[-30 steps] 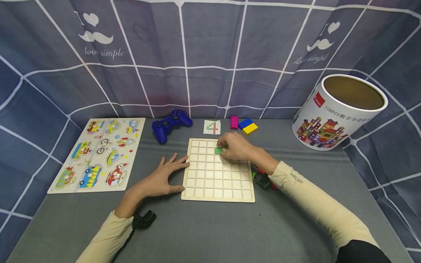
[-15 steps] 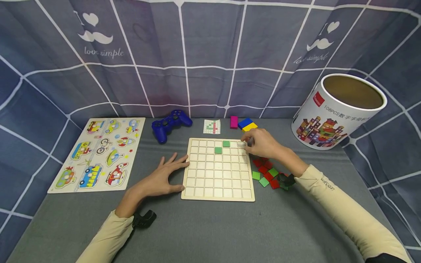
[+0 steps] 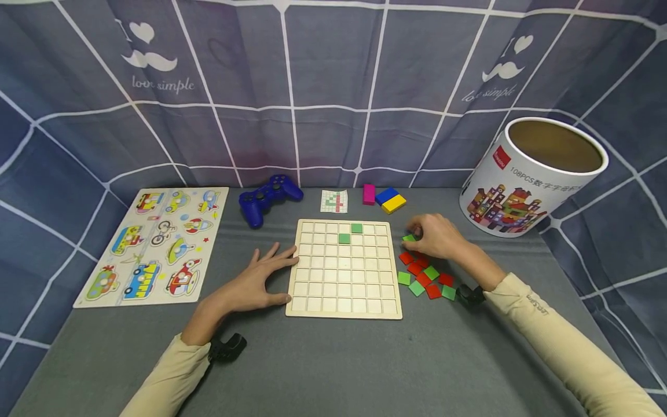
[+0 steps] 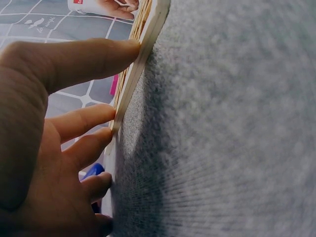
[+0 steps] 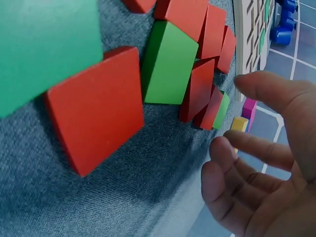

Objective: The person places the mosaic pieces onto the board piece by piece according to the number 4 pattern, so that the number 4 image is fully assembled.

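A pale wooden grid board [image 3: 329, 277] lies flat, with one green tile [image 3: 356, 228] in its top row and another green tile [image 3: 344, 238] in the row below. My left hand [image 3: 255, 279] rests beside it, fingers spread and the thumb and fingertips touching its left edge; the left wrist view shows this contact with the board edge [image 4: 143, 54]. My right hand [image 3: 436, 236] is over the far end of a pile of red and green tiles, its fingers around a green tile [image 3: 409, 238]. In the right wrist view a gap shows between thumb and fingers, and nothing is pinched there.
Behind the board lie a small pattern card [image 3: 334, 201], a magenta block [image 3: 369, 194], a blue block [image 3: 386, 195] and a yellow block [image 3: 394, 204]. A blue game controller [image 3: 268, 197] and a vehicle puzzle board [image 3: 156, 243] are leftward. A large tub [image 3: 521, 185] stands at the right.
My right hand has left the board and moved right to the tile pile. Two green tiles now show uncovered on the board. The left hand has stayed in place.
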`<state>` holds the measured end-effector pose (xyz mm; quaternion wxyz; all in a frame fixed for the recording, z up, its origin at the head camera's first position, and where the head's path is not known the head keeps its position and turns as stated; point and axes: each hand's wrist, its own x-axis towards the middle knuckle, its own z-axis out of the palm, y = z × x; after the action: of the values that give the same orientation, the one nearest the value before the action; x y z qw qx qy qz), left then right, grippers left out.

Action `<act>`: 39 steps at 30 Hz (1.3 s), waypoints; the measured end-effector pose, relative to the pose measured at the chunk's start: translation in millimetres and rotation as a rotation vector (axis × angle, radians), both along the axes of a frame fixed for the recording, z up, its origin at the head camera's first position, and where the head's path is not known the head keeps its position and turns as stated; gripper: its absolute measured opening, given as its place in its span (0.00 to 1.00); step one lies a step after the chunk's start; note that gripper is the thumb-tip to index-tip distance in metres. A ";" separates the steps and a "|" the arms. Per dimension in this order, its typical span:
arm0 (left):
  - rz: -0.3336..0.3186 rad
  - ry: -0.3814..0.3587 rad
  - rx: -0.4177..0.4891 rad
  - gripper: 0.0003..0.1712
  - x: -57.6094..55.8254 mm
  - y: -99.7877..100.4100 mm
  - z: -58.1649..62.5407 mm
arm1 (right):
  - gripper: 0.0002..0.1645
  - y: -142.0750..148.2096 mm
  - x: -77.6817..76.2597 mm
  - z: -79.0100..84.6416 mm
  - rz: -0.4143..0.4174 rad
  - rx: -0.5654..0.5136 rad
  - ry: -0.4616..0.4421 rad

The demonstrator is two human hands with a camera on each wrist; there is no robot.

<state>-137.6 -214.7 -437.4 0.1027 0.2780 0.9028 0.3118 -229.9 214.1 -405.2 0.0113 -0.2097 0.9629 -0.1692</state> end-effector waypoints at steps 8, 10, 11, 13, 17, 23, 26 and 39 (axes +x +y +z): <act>-0.005 -0.001 0.007 0.47 -0.4 -0.9 -0.6 | 0.20 -4.6 -2.9 -2.4 -0.049 0.036 -0.036; -0.006 -0.001 0.004 0.47 -0.5 -0.6 -0.6 | 0.18 -5.4 -4.0 -3.4 -0.041 0.018 -0.020; -0.007 -0.001 0.003 0.47 -0.6 -0.5 -0.7 | 0.17 -5.8 -4.7 -4.0 -0.032 0.007 -0.008; -0.006 -0.002 -0.001 0.47 -0.6 -0.3 -0.7 | 0.16 -6.5 -6.5 -5.2 0.000 -0.017 0.017; -0.006 -0.001 -0.003 0.47 -0.4 -0.1 -0.7 | 0.16 -8.7 -8.9 -7.9 0.066 -0.061 0.040; -0.006 -0.002 -0.001 0.47 -0.3 -0.6 -1.3 | 0.18 -16.0 -6.1 -10.1 0.099 -0.149 0.044; -0.004 0.000 -0.002 0.47 -0.5 -0.5 -1.3 | 0.18 -22.8 -1.9 -10.6 0.123 -0.198 0.042; 0.001 -0.005 -0.002 0.47 0.6 0.1 0.2 | 0.17 -66.3 2.5 -10.8 0.192 -0.235 0.023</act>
<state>-137.0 -214.6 -437.3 0.1051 0.2768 0.9028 0.3118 -227.4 147.9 -416.0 -0.0080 -0.3028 0.9121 -0.2764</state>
